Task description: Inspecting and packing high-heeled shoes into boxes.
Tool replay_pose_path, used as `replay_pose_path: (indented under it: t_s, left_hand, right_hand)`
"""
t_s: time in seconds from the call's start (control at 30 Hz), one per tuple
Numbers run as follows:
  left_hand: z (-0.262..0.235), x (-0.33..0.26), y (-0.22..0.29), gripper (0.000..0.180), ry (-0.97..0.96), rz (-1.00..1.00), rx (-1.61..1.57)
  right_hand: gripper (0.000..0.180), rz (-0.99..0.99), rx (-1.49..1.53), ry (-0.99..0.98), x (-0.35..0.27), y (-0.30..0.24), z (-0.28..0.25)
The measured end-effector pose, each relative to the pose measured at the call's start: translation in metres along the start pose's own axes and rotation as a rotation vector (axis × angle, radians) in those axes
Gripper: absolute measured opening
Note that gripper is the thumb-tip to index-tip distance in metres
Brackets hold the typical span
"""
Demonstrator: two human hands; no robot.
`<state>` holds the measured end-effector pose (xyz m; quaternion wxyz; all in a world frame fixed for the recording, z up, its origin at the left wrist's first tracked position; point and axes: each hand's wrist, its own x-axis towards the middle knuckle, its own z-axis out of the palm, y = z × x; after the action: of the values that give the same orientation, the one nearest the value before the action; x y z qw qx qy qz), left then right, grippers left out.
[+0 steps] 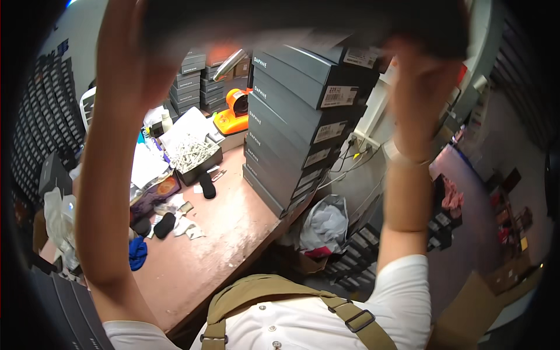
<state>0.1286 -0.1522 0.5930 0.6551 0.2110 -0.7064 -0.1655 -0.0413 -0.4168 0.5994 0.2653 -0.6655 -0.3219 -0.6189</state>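
Both my arms reach up and hold a dark shoebox (303,20) across the top of the view. It is blurred by motion and partly cut off by the upper edge. My left hand (156,79) grips its left end, and my right hand (415,79) supports the right end; most fingers are hidden. Just below the box stands a tall stack of dark grey shoeboxes (286,140) with white end labels, at the right edge of a pinkish table (227,233). Whether the held box touches the stack, I cannot tell.
An open box of whitish sticks or twists (194,153) sits on the table, beside an orange tape dispenser (233,114). Black oval pieces (165,225), paper scraps and a blue cloth (137,253) lie nearer. A bag-lined bin (325,224) stands right of the table, near hanging cables.
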Motion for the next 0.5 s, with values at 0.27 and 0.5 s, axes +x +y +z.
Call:
replay_pose_path:
  t_s: [0.27, 0.5]
  left_hand:
    - [0.012, 0.229, -0.081, 0.077, 0.116, -0.108, 0.911]
    - [-0.018, 0.215, -0.143, 0.073, -0.113, -0.138, 0.996]
  right_hand:
    - [0.056, 0.130, 0.196, -0.093, 0.173, 0.130, -0.135]
    - [0.048, 0.597, 0.000, 0.100, 0.137, 0.273, -0.164]
